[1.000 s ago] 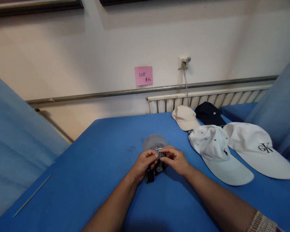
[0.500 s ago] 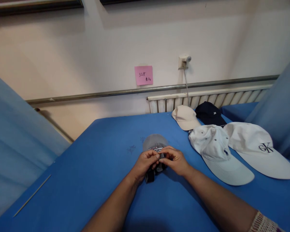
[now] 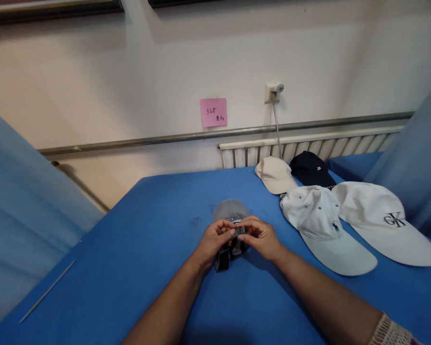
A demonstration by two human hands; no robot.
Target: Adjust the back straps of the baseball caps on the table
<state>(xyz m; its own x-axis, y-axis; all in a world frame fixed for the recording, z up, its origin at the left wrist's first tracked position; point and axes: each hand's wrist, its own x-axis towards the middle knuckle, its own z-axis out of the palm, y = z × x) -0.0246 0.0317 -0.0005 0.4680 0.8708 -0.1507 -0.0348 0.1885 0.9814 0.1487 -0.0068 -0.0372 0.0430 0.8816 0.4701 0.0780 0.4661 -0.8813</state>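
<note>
A grey cap (image 3: 230,208) lies on the blue-covered table in front of me, its brim pointing away and its back toward me. My left hand (image 3: 215,239) pinches the dark strap (image 3: 240,231) at the back of the cap between thumb and fingers. From the other side my right hand (image 3: 261,238) pinches the same strap, the fingertips of both hands almost meeting. A loose black strap end (image 3: 222,261) hangs toward me below the left hand. My fingers hide part of the cap's back and its label.
To the right sit a beige cap (image 3: 274,173), a navy cap (image 3: 311,167), a pale cap with a small horse logo (image 3: 314,211) and a white cap (image 3: 369,206). A thin stick (image 3: 47,291) lies at the left. Blue curtains (image 3: 28,215) flank the table.
My fingertips have shifted slightly on the strap, and more of it shows between them. The cap and the other caps have stayed in place.
</note>
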